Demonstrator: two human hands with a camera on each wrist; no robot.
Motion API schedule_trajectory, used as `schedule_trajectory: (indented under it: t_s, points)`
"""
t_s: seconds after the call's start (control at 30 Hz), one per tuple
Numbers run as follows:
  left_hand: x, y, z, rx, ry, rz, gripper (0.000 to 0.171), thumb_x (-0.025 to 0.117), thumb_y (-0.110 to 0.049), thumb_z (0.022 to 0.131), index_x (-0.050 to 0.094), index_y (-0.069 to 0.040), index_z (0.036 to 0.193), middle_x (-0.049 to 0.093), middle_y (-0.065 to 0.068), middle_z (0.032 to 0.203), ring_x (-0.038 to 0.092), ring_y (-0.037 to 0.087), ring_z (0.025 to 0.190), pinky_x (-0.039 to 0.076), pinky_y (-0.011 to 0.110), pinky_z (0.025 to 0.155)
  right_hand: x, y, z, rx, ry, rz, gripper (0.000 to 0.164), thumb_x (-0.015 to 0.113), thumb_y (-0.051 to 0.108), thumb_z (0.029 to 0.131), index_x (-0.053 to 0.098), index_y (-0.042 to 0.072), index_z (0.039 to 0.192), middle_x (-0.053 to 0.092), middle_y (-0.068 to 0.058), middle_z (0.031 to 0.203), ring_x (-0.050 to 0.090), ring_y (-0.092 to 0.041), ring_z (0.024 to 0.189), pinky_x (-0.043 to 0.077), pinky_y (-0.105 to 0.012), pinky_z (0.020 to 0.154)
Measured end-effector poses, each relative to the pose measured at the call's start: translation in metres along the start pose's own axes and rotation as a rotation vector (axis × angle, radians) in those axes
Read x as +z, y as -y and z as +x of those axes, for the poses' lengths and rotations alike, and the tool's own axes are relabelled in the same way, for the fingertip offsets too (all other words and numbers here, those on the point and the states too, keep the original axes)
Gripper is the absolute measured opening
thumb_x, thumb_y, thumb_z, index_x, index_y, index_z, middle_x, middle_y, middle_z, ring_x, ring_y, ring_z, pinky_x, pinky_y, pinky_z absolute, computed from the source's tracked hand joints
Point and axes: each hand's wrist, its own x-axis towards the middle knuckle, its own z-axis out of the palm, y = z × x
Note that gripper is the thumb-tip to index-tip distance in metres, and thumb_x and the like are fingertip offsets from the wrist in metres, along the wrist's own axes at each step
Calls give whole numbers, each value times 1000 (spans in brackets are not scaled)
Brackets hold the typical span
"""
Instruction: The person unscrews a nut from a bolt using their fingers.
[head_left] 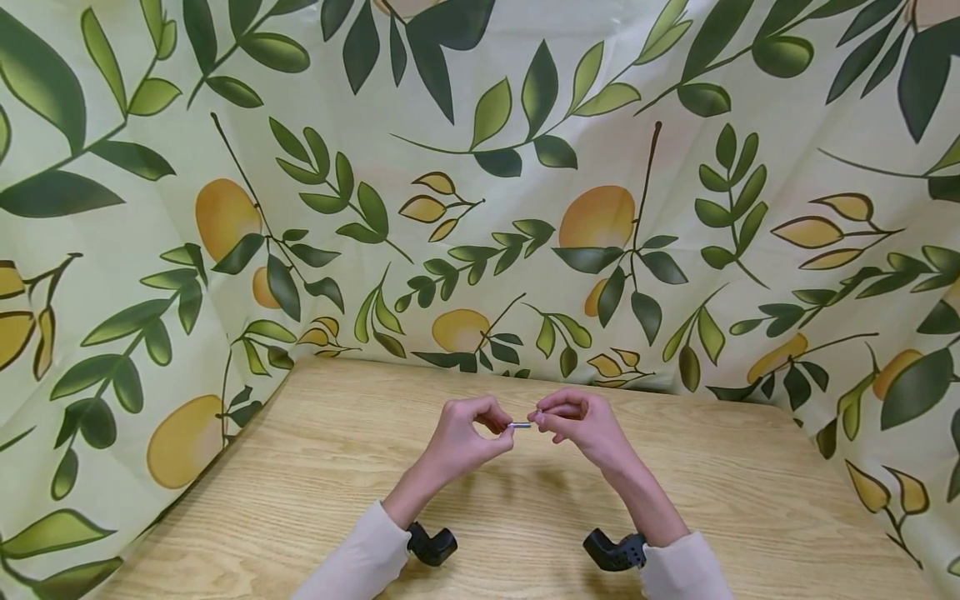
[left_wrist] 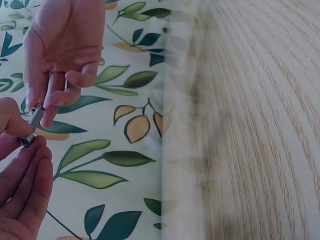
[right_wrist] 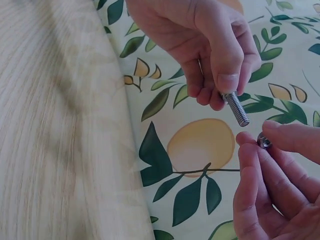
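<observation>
My left hand [head_left: 468, 429] pinches a small silver bolt [head_left: 520, 425] between thumb and fingertips, its threaded shank pointing right toward the other hand. A round, hollow-looking head end of the bolt [left_wrist: 26, 141] shows at the left fingertips in the left wrist view. Facing it, my right hand [head_left: 588, 423] pinches a small metal nut [right_wrist: 264, 141] between thumb and finger. In the right wrist view, a short gap separates the bolt's threaded tip [right_wrist: 243, 121] from the nut. Both hands are raised above the table.
A light wood-grain table [head_left: 330, 442] lies beneath the hands. Cloth printed with fruit and leaves [head_left: 487, 208] hangs behind it and along both sides. Black wrist-worn devices [head_left: 435, 546] sit at both cuffs.
</observation>
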Motion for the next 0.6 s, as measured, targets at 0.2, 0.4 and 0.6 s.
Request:
schedule_trajectory:
  t_s: [0.2, 0.4, 0.6]
  points:
    - [0, -1, 0, -12, 16, 0, 12, 78, 0, 81, 72, -10, 81, 76, 4, 80, 69, 4, 70, 63, 25, 70, -2, 2, 0, -6, -17, -7, 35, 75, 15, 94, 66, -9, 117, 77, -20, 107, 71, -11, 84, 60, -30, 70]
    - [0, 4, 0, -74, 41, -8, 9, 77, -1, 83, 73, -10, 83, 77, 3, 82, 69, 5, 72, 64, 29, 70, -4, 1, 0, 5, -24, -4, 33, 75, 14, 94, 67, -8, 117, 78, -20, 107, 71, -12, 84, 61, -30, 70]
    - [-3, 25, 0, -188, 57, 0, 7, 77, -3, 82, 74, -8, 84, 76, 3, 84, 67, 4, 71, 61, 23, 68, -5, 1, 0, -23, 33, -11, 30, 74, 13, 94, 69, -8, 114, 77, -24, 107, 73, -13, 84, 60, -28, 69]
